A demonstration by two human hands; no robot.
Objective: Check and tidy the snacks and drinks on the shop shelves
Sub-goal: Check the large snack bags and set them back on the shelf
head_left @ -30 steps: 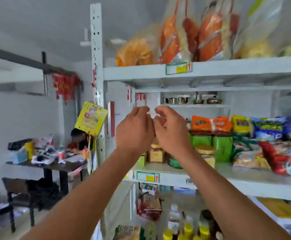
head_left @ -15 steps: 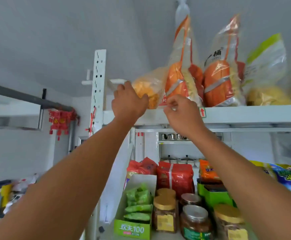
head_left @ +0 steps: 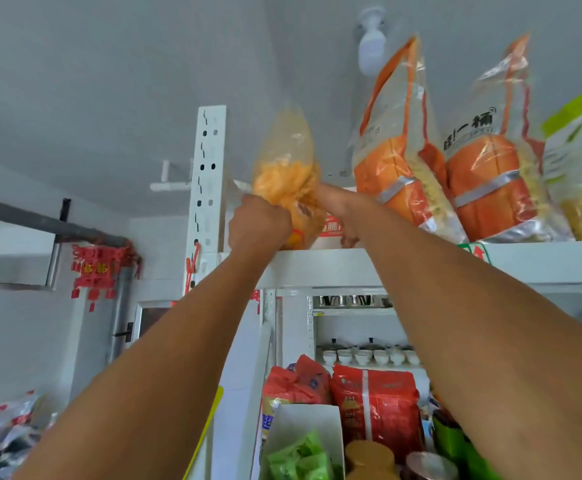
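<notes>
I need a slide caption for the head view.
Left hand grips a clear bag of orange snacks on the top shelf; right hand touches its side.

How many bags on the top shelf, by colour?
Clear bag of orange snacks, gripped by the left hand: 1
Orange bags: 2
Green-topped bag: 1
Total in view on the top shelf: 4
</notes>
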